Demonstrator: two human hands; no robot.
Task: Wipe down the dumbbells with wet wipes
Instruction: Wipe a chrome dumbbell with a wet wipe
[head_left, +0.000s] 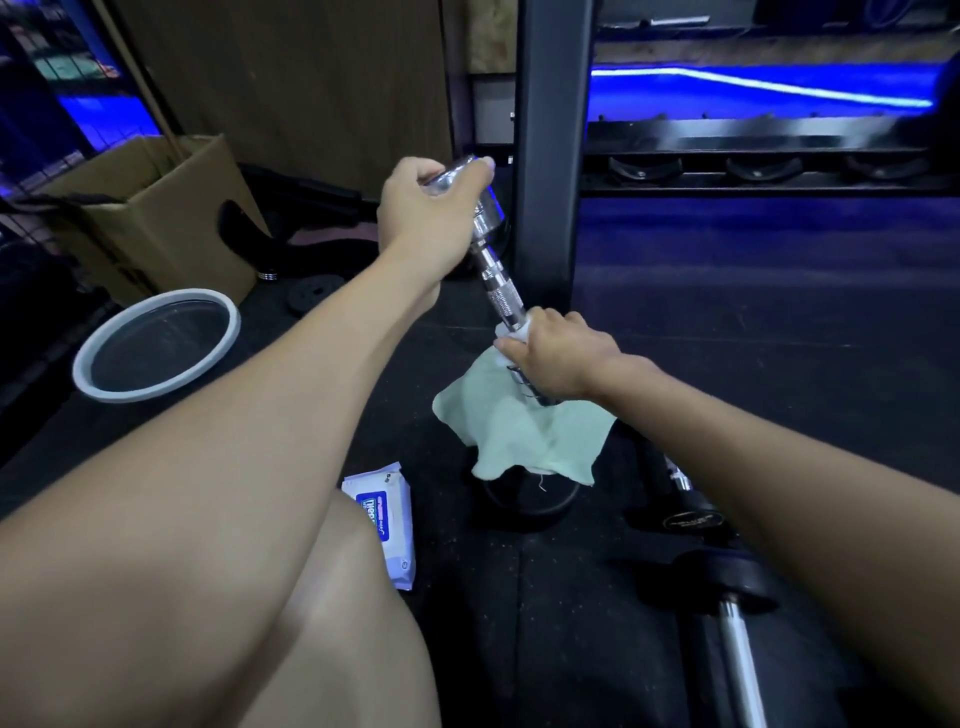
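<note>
A chrome dumbbell (493, 270) stands tilted, its lower end on a pale green cloth (524, 436). My left hand (428, 208) grips its upper head. My right hand (556, 358) holds a white wet wipe (511, 332) wrapped around the lower part of the knurled handle. A pack of wet wipes (387, 519) lies on the floor beside my knee. The cloth drapes over a black weight (524, 501).
A grey-rimmed round basin (156, 345) and a cardboard box (156, 208) sit at the left. A black rack post (550, 156) rises just behind the dumbbell. Black dumbbells (696, 525) and a bar (737, 649) lie at the right on the dark rubber floor.
</note>
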